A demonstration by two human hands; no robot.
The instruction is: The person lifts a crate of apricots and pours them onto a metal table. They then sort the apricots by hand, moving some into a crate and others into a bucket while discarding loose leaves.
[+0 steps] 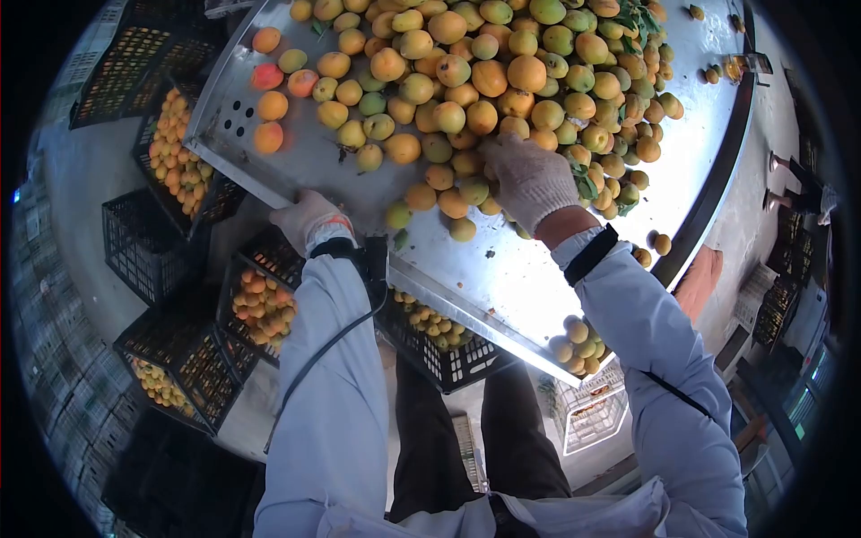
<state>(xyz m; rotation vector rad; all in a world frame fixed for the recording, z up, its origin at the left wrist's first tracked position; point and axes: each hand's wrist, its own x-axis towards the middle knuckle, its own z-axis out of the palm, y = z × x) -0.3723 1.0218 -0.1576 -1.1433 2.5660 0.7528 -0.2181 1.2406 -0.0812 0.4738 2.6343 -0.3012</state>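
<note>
A large heap of yellow, orange and greenish apricots (448,122) is spread over a metal sorting table (448,255). My right hand (534,179), in a pale knit glove, reaches into the near side of the heap. Its fingers curl down over an apricot there, and the fingertips are partly hidden. At the table's left rim is my left hand (309,220), also gloved, with its thumb toward the left. The other fingers of that hand are mostly out of sight. Several riper apricots (268,137) lie apart from the heap near round holes in the metal.
Black plastic crates holding apricots stand on the floor at the left, among them one crate (179,359) and another crate (430,345) under the near rim. A white crate (592,408) is below the table's near corner. A person's legs (780,184) show at the far right.
</note>
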